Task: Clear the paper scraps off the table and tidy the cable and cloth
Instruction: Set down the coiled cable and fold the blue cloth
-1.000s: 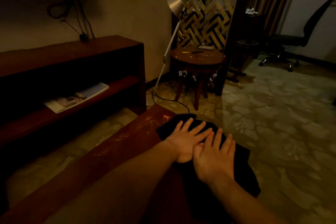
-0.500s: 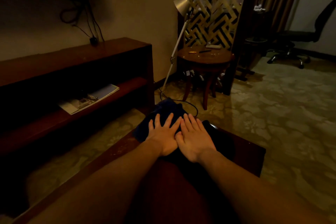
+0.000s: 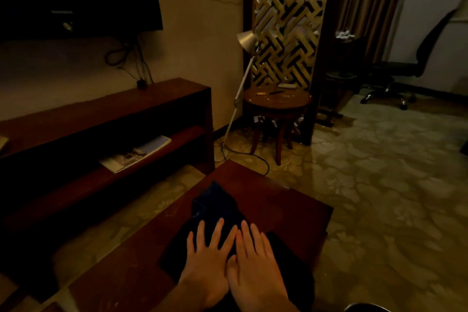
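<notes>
The dark cloth (image 3: 217, 213) lies on the desk (image 3: 283, 200), one bunched end pointing away. The left hand (image 3: 206, 263) and right hand (image 3: 255, 266) press flat on it, fingers spread, gripping nothing. It looks soft, light and limp; pinching a corner or edge would likely work best.

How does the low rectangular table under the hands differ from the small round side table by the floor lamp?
The low rectangular dark wooden table sits close, right under the camera; the small round wooden side table stands far off beside the lamp. The near one carries a dark blue cloth with the left hand and right hand pressed flat on it; the round one holds only a few small items. The round table's curved legs show; the near one's do not. Both are dark reddish wood.
</notes>
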Demonstrator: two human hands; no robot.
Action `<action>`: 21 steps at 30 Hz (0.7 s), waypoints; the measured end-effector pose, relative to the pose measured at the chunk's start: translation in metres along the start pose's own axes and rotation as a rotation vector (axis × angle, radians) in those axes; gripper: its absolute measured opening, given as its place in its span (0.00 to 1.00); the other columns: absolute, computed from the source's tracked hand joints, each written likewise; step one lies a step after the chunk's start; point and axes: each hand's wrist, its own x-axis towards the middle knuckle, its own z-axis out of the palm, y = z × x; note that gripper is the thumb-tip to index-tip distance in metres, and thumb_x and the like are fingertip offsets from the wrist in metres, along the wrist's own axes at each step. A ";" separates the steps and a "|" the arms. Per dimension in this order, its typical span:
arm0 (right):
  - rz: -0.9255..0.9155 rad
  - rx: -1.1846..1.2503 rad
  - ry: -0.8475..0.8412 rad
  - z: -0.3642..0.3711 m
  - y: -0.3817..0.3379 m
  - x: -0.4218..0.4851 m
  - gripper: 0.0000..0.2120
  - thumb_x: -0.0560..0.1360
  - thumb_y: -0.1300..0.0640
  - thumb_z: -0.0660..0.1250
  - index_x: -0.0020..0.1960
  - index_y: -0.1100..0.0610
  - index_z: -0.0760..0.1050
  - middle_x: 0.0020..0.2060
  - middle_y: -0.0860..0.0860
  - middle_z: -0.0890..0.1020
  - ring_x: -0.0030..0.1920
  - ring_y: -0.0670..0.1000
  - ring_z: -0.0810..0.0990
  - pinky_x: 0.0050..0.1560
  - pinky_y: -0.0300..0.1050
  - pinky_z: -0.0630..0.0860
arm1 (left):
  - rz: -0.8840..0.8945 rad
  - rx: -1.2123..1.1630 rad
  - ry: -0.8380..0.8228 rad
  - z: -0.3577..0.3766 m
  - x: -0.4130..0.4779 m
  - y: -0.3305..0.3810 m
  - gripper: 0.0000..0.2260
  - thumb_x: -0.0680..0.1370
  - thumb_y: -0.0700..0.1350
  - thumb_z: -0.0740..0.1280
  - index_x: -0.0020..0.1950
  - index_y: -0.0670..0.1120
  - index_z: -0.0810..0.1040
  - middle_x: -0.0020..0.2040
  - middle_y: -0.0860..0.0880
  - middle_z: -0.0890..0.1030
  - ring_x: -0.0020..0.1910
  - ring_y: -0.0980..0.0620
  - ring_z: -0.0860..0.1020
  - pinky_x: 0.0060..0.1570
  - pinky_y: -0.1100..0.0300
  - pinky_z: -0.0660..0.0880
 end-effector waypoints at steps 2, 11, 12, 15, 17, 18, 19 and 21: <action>0.081 -0.010 0.043 0.004 0.021 -0.007 0.32 0.70 0.43 0.61 0.67 0.61 0.78 0.70 0.58 0.76 0.69 0.63 0.75 0.68 0.60 0.59 | 0.063 0.022 0.016 -0.003 0.007 0.021 0.26 0.78 0.64 0.30 0.76 0.64 0.28 0.80 0.50 0.33 0.79 0.30 0.40 0.74 0.31 0.46; 0.328 0.085 -0.002 -0.024 0.150 0.012 0.40 0.71 0.39 0.28 0.81 0.51 0.33 0.79 0.50 0.32 0.79 0.57 0.32 0.79 0.57 0.34 | 0.288 0.048 -0.044 -0.017 0.106 0.135 0.26 0.83 0.62 0.41 0.78 0.63 0.31 0.80 0.54 0.30 0.77 0.35 0.30 0.74 0.33 0.36; 0.339 0.094 0.002 -0.023 0.157 0.021 0.38 0.73 0.40 0.30 0.81 0.51 0.35 0.80 0.50 0.33 0.80 0.58 0.34 0.79 0.57 0.36 | 0.295 0.050 -0.043 -0.018 0.118 0.139 0.26 0.83 0.62 0.41 0.78 0.63 0.31 0.80 0.54 0.31 0.77 0.36 0.31 0.74 0.33 0.36; 0.389 0.157 0.053 -0.023 0.179 0.047 0.31 0.82 0.43 0.41 0.82 0.52 0.41 0.82 0.51 0.41 0.80 0.59 0.42 0.80 0.56 0.41 | 0.312 0.031 -0.043 -0.019 0.158 0.150 0.26 0.83 0.63 0.41 0.78 0.65 0.33 0.80 0.55 0.33 0.78 0.36 0.31 0.74 0.33 0.35; 0.403 0.143 0.074 -0.024 0.192 0.062 0.30 0.83 0.45 0.45 0.82 0.53 0.47 0.81 0.53 0.52 0.79 0.59 0.50 0.80 0.55 0.46 | 0.317 0.035 -0.046 -0.019 0.178 0.156 0.26 0.83 0.63 0.41 0.79 0.65 0.35 0.81 0.55 0.35 0.78 0.36 0.32 0.74 0.32 0.36; 0.407 0.123 0.090 -0.024 0.198 0.069 0.29 0.82 0.45 0.45 0.81 0.54 0.52 0.78 0.53 0.58 0.76 0.58 0.56 0.79 0.55 0.51 | 0.321 0.034 -0.046 -0.019 0.185 0.160 0.25 0.83 0.63 0.42 0.79 0.65 0.36 0.82 0.55 0.37 0.78 0.36 0.33 0.74 0.32 0.36; 0.410 0.105 0.102 -0.023 0.203 0.074 0.29 0.81 0.44 0.44 0.80 0.54 0.55 0.75 0.53 0.64 0.73 0.57 0.61 0.77 0.54 0.55 | 0.320 0.031 -0.048 -0.019 0.191 0.162 0.25 0.83 0.63 0.42 0.79 0.66 0.38 0.82 0.55 0.38 0.78 0.36 0.33 0.74 0.32 0.35; 0.408 0.075 0.105 -0.024 0.207 0.080 0.31 0.79 0.43 0.42 0.77 0.54 0.61 0.70 0.53 0.70 0.68 0.57 0.66 0.74 0.55 0.60 | 0.319 0.019 -0.045 -0.018 0.197 0.163 0.25 0.83 0.63 0.42 0.79 0.66 0.40 0.82 0.56 0.40 0.79 0.37 0.34 0.74 0.33 0.35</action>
